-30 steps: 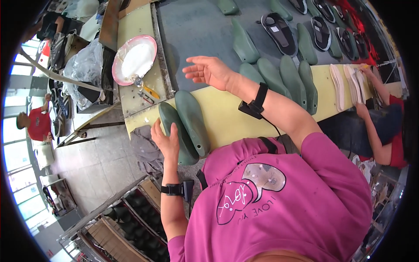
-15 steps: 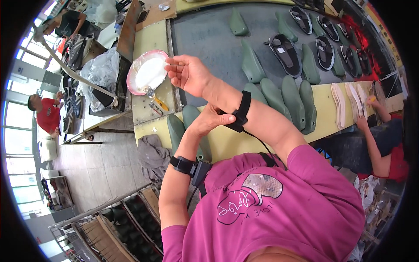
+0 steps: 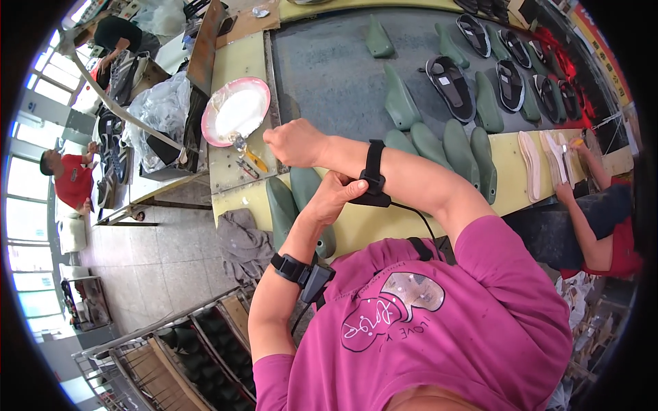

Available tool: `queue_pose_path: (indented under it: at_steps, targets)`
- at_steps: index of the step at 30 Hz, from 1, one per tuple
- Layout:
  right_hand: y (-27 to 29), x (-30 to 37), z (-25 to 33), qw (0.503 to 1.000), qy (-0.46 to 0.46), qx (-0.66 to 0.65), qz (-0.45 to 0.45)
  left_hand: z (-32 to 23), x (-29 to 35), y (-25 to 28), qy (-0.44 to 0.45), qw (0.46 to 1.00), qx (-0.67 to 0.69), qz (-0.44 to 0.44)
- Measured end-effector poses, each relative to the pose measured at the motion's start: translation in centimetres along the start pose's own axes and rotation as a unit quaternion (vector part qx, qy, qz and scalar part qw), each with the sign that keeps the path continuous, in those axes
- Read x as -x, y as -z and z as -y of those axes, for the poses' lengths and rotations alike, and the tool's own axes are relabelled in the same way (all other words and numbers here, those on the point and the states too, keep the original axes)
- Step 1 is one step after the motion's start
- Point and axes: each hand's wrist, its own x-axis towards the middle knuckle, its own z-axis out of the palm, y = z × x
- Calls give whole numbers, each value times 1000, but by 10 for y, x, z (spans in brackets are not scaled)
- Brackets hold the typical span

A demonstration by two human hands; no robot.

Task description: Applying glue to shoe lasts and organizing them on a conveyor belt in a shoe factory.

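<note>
My left hand (image 3: 332, 198) reaches across to my right forearm. Its thumb and fingers close on a small black box (image 3: 371, 196) held there by a black strap (image 3: 375, 159). A cable runs from that box toward my waist. My right hand (image 3: 296, 142) is curled into a fist above the yellow bench edge, with nothing showing in it. Beside the fist lie a yellow-handled brush (image 3: 256, 161) and a white-filled bowl with a pink rim (image 3: 208, 125). A second black box (image 3: 317, 279) is strapped to my left forearm.
Green shoe lasts (image 3: 428, 146) line the yellow bench edge (image 3: 510, 164). Shoe uppers (image 3: 449, 89) and more lasts stand on the grey belt (image 3: 322, 75). At right, a co-worker's hands (image 3: 563, 194) work beside pale insoles (image 3: 529, 164). A grey cloth (image 3: 240, 243) hangs at the near corner.
My right hand has gone from spread fingers to a fist and turned over, back of the hand up, a little lower. My left hand keeps its hold on the strapped box.
</note>
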Motion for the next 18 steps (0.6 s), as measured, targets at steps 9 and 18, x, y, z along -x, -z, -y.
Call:
queue_pose_path:
  at_steps: [9, 18]
  targets:
    - [-17, 5, -10, 928, 238, 254, 136, 13, 5, -20, -23, 993, 107, -33]
    - [-1, -3, -30, 920, 157, 325, 150, -52, 14, -23, -174, 800, -448, -359]
